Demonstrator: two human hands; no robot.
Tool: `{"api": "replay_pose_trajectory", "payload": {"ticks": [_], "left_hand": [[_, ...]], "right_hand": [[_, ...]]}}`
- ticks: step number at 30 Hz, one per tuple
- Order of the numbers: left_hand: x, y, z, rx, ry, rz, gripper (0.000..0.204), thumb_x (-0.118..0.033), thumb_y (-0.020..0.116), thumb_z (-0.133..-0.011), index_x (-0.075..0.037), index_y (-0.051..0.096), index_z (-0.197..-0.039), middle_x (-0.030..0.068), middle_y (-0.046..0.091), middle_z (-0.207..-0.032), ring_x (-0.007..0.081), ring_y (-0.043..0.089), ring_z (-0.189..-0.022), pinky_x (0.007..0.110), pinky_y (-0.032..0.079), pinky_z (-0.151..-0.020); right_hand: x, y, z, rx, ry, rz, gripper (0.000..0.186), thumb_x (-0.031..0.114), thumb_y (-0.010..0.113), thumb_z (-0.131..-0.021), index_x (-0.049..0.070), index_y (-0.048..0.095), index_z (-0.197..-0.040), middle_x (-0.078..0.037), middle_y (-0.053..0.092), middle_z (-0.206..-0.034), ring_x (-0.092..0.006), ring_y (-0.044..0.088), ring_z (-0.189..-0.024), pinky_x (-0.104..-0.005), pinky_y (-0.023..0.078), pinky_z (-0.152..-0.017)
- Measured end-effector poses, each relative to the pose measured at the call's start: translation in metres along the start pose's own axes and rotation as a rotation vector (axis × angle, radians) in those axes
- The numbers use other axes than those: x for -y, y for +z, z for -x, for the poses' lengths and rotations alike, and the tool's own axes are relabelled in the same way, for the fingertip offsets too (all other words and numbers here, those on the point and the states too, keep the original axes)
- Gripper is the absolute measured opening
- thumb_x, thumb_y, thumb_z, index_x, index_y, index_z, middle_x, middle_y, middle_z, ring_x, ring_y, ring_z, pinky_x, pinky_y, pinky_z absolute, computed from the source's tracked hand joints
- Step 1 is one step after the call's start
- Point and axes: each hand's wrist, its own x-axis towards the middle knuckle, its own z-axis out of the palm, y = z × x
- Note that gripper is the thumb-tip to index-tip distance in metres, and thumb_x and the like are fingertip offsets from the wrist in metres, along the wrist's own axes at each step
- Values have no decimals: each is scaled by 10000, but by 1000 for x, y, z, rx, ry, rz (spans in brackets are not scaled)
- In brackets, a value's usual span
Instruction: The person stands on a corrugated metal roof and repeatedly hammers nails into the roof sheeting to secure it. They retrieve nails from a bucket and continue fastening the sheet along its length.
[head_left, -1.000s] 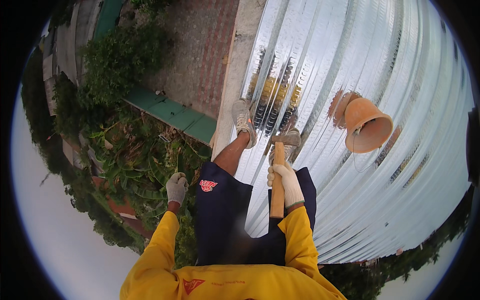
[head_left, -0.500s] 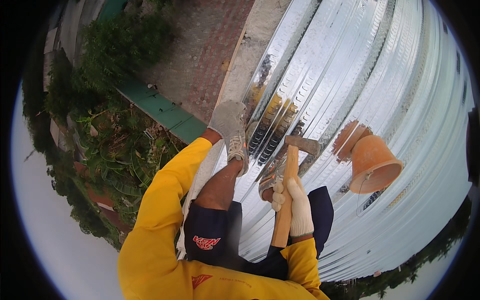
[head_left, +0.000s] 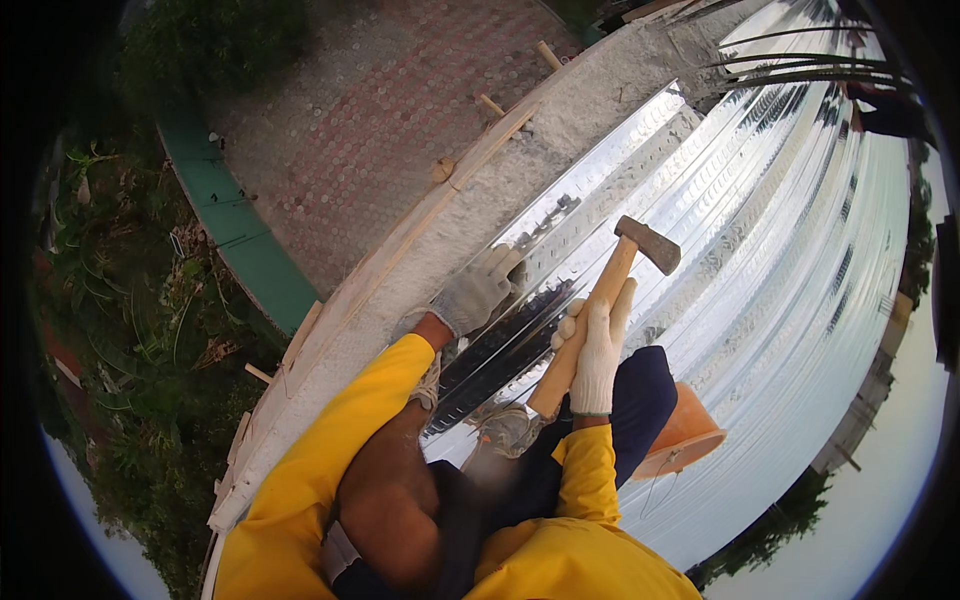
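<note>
Right of the left hand (fingers extended), the right hand grips a hammer.

No text, label, brand, number or sign can be read anywhere in the frame. Nothing legible stands on the hammer at the centre, the orange bucket at the lower right of centre or the yellow shirt along the lower edge.
</note>
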Motion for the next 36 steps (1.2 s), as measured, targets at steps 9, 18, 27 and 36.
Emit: {"api": "replay_pose_trajectory", "payload": {"ticks": [9, 18, 27, 36], "left_hand": [[-4, -22, -1, 112, -7, -28, 524, -190, 591, -1225, 30, 604, -1700, 211, 544, -1840, 379, 505, -1724, 471, 425, -1430], [-13, -33, 3, 65, -133, 177, 559, -178, 622, -1198, -23, 591, -1735, 191, 519, -1870, 362, 529, -1713, 466, 450, -1417], [-4, -20, 1, 55, -128, 192, 640, -144, 711, -1123, -53, 571, -1742, 208, 580, -1800, 388, 591, -1640, 469, 511, -1354], [10, -67, -8, 32, -154, -186, 254, -123, 807, -1070, -98, 847, -1319, 158, 779, -1410, 443, 764, -1245, 498, 621, -1061]], "right_hand": [[-28, 75, -55, 112, 108, 29, 972, 203, 650, -1245, 325, 20, -1975, -101, 670, -1095, -187, 683, -790, -391, 633, -644], [-43, 70, -55, 83, 159, 151, 1018, 190, 642, -1239, 373, -42, -1970, -85, 650, -1046, -177, 682, -757, -373, 620, -597], [-46, 84, -55, 96, 196, 43, 1050, 132, 611, -1195, 340, -67, -1969, -97, 644, -1023, -179, 672, -709, -367, 612, -575], [-49, 60, -66, 115, 197, -122, 927, 156, 655, -1187, 159, 128, -1950, -91, 670, -1017, -168, 669, -672, -368, 613, -567]]}}
